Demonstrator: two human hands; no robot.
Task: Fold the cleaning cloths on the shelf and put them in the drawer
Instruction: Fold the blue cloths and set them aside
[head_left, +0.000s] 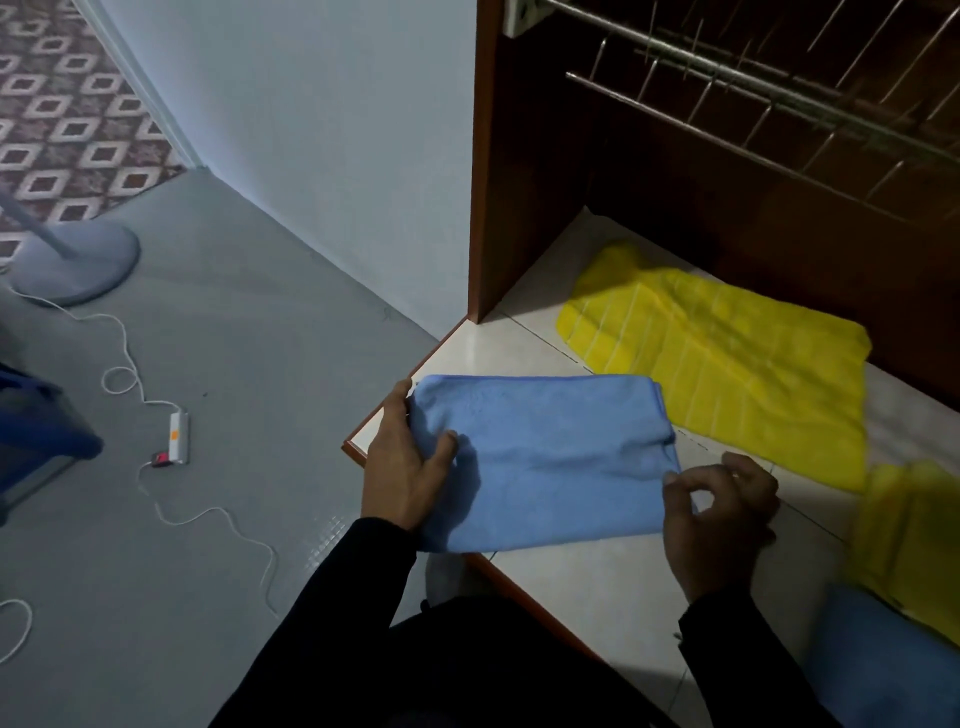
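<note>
A blue cloth (545, 457), folded into a rectangle, lies on the white tiled shelf (597, 582) near its left corner. My left hand (402, 462) grips the cloth's left edge, thumb on top. My right hand (719, 512) pinches its right edge between thumb and forefinger. Behind it a yellow cloth (727, 364) lies spread out flat. A second yellow cloth (906, 540) sits crumpled at the right, and another blue cloth (878, 660) lies at the bottom right. No drawer is in view.
A brown cabinet side panel (519, 182) stands behind the shelf, with a wire rack (753, 93) above. On the grey floor at left are a fan base (78, 265), a white cable and a power strip (178, 435).
</note>
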